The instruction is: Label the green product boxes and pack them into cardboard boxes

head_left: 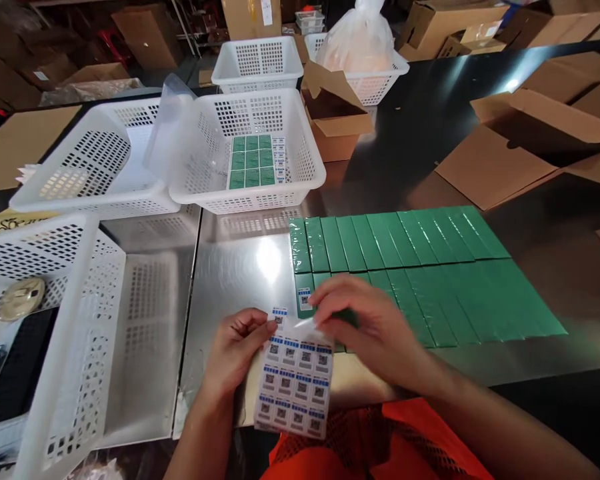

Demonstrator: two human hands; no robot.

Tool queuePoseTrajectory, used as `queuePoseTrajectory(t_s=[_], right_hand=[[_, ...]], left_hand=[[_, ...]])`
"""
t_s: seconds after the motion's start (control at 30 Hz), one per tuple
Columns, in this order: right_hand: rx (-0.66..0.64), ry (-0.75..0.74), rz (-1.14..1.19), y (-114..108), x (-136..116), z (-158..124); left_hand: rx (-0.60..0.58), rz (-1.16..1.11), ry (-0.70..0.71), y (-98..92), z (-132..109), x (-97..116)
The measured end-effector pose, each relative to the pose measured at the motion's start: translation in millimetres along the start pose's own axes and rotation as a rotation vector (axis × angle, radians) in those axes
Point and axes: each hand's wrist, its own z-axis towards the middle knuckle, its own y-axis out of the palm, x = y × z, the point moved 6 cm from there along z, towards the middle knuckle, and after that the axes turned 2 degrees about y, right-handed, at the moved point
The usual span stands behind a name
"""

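A: The left hand (237, 347) pinches the sticker sheet (295, 383) by its upper left edge, fingers pressed on it, so the sheet hangs over the near edge of the surface (230, 267).

B: And the right hand (375, 327)?

A: It's over the sheet's top right corner, fingertips closed together — it looks like they're pinching a sticker or a curl of backing there, though the blur keeps me from telling which.

B: What could go wrong?

A: The sheet is held at one edge only. I'd judge a sharp pull could bend it, and a sticker might fold onto itself or cling to a fingertip.

B: And the green boxes (405, 267)?

A: They lie in tight rows just beyond the hands, wrapped in glossy film. One near the left end already carries a label (305, 298). With boxes touching side by side, a sticker set down crooked could straddle two — and the wrist could nudge the near row out of line.

B: The baskets?

A: The white basket (250, 150), holding labelled green boxes, sits well beyond the rows.
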Motion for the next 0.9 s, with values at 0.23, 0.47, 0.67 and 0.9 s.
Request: queuePoseTrajectory(t_s=[0.23,0.47,0.67,0.9], right_hand=[[-0.074,0.588,0.039,-51,72,-1],[-0.129,0.715,-0.033,-41,92,-5],[-0.151,0.661,-0.530,-50,79,7],[-0.138,0.428,-0.215,-16,35,-12]], left_hand=[[-0.079,0.017,-0.043,0.3,-1,-6],[-0.082,0.028,-0.063,1.3,0,-9],[-0.074,0.044,-0.044,4.8,-2,-5],[-0.037,0.233,0.104,25.7,-17,8]])
